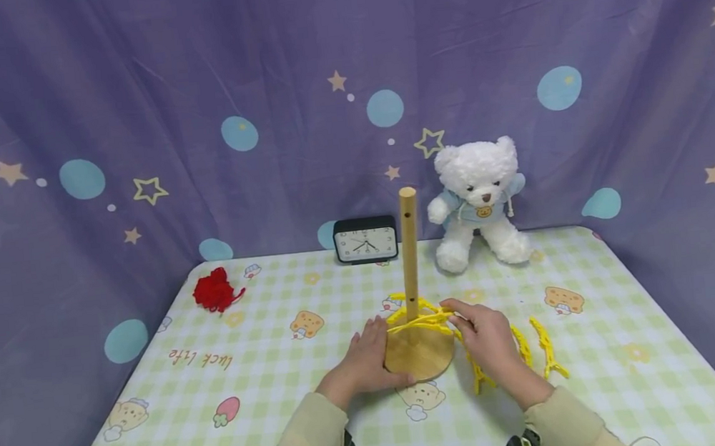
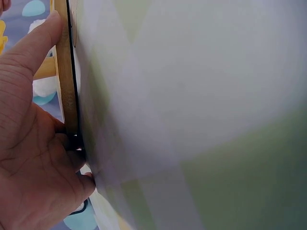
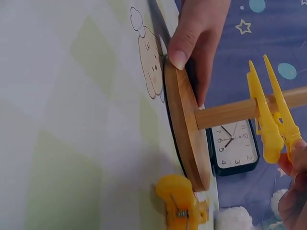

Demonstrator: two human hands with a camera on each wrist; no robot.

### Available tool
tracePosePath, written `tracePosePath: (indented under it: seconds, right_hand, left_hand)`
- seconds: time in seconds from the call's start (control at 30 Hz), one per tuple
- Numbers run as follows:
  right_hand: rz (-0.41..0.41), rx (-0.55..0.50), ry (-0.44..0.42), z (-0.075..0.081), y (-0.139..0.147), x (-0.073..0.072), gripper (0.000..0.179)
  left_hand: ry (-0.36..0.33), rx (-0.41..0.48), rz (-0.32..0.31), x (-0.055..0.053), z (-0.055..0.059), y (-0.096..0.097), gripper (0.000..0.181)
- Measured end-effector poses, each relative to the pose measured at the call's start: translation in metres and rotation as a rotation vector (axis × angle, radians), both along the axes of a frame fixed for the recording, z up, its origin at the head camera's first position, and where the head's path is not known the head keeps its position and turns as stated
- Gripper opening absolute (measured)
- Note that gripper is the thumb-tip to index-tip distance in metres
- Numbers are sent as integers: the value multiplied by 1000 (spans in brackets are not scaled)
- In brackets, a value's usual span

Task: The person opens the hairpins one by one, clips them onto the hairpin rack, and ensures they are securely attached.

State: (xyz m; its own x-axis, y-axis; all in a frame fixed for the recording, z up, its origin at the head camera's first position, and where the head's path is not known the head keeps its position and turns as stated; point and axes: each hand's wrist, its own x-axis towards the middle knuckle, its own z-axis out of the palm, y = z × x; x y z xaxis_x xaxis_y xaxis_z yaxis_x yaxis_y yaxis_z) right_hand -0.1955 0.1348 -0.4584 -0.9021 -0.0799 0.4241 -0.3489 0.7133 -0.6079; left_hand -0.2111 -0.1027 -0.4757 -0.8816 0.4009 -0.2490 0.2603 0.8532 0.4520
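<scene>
Trouble could come if my right hand, pinching the yellow plastic pronged piece at the cylindrical wooden post (around or beside, I can't tell), pulls sideways: the round wooden base my left hand grips might tip.

The round-based wooden stand is standing on the green-and-white checked table, between the left hand and the right hand. Behind it, the black rectangular clock is sitting left of the white plush bear. The red yarn bundle is lying far left; yellow plastic clips are lying right.
</scene>
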Motion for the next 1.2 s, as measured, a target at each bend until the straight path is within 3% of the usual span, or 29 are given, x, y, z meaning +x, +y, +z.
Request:
tracePosePath:
  seconds: [0.13,0.4,0.63,1.0,1.2]
  right_hand:
    - [6,-17,9,-2,-6,-1,28]
    - [55,-73,-102,-1,-8,2,35]
    - [110,-43,-129,-4,0,5,45]
    - [84,-38,-122,-4,24,15,43]
    - [35,-36,-199,-2,43,22,37]
  left_hand:
    - [6,-8,-7,0,0,0,116]
    - [16,11,-10,1,0,0,116]
    - [17,2,-10,1,0,-1,114]
    - [18,6,-4,1,0,1,116]
    - [16,9,4,0,-2,0,116]
